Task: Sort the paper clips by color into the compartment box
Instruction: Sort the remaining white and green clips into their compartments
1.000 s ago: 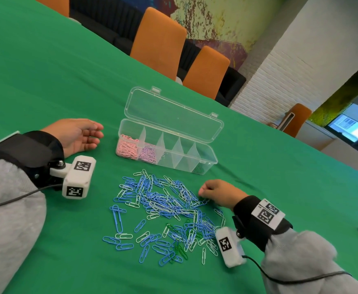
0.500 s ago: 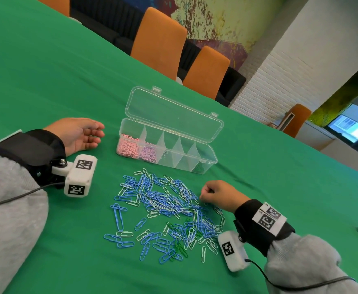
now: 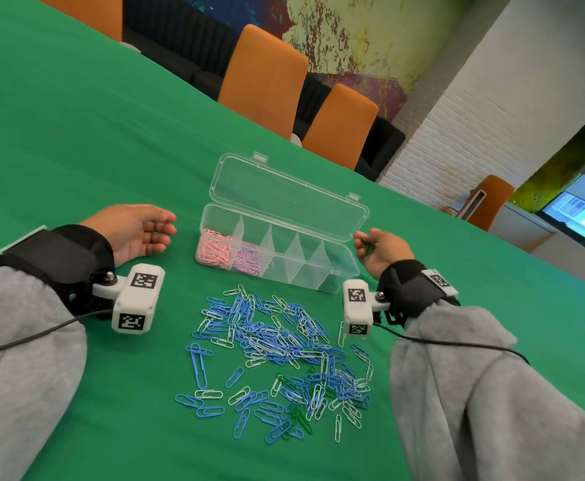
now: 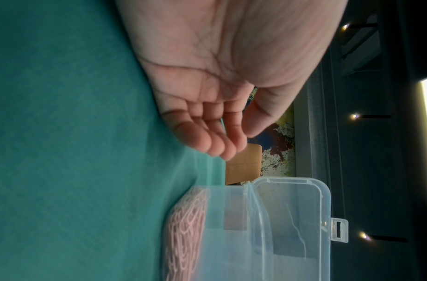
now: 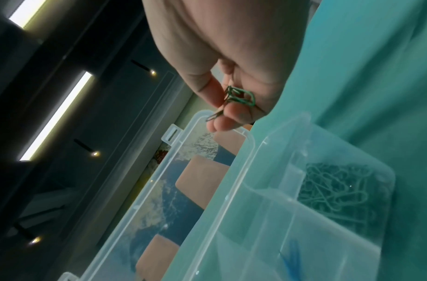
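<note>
I pinch green clips (image 5: 240,96) in my right hand (image 3: 383,249) beside the box (image 3: 348,269) end holding greens, left hand (image 3: 135,230) resting slack

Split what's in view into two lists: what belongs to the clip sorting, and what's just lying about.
Job:
box
loose clips
pink clips
green clips, pinched by right hand

Lying about:
left hand, resting empty
orange chairs
tablecloth
</note>
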Motion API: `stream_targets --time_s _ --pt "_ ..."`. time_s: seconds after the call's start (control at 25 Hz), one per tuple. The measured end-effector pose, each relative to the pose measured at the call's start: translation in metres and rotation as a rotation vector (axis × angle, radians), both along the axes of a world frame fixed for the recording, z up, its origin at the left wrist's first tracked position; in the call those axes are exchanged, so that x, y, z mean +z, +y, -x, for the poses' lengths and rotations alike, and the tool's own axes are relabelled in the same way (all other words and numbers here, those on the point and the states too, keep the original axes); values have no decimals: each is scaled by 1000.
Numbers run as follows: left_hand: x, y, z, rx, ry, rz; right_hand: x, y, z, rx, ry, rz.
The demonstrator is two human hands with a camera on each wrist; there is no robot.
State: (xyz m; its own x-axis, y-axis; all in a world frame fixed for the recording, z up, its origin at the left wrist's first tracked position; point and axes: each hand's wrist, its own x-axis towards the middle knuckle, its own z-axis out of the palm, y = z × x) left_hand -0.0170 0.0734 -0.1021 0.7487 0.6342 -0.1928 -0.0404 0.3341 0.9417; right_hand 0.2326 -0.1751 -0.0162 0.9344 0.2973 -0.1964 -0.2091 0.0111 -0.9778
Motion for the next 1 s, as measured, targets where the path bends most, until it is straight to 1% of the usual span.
stream_targets --time_s 0.08,0.24,0.28,0.36,0.4,0.44,0.48,0.56,0.64,0.68,0.72,0.76,0.8,0.88,0.92,0.96,1.0 --pt "0 1 0 -2 -4 5 -6 5 -4 2 13 -70" --pt "-1 2 0 -4 -7 6 -18 2 2 108 25 -88" --pt "-1 2 0 -3 -6 6 -18 0 7 96 -4 -96" --pt "-1 3 -1 -2 0 4 -15 -7 16 73 -119 -83" --pt "-1 3 -1 -3 2 4 -13 -12 22 107 -193 -48" --pt "-1 3 -1 -3 3 2 -11 -16 29 182 -268 20" --pt "-1 3 0 -4 2 2 -11 -21 36 295 -346 132" --pt "-2 2 0 -4 0 3 -17 -28 51 581 -470 443" --pt "-2 2 0 9 -1 5 -28 -31 63 855 -497 732" --pt "-2 2 0 16 1 10 -34 -31 68 953 -485 845" --pt "-2 2 0 20 5 11 -38 -32 70 1007 -483 943" --pt "-3 2 0 23 6 12 -40 -32 70 1017 -510 1046" --pt "-3 3 0 25 7 13 -40 -33 68 986 -577 1154" --pt "-3 3 0 26 4 13 -38 -34 61 884 -744 1325" --pt "-4 4 -1 23 4 11 -38 -35 59 842 -797 1347" --pt "-4 4 -1 18 3 9 -38 -35 58 822 -822 1322" --pt "-4 4 -1 12 1 9 -39 -34 58 833 -810 1260"
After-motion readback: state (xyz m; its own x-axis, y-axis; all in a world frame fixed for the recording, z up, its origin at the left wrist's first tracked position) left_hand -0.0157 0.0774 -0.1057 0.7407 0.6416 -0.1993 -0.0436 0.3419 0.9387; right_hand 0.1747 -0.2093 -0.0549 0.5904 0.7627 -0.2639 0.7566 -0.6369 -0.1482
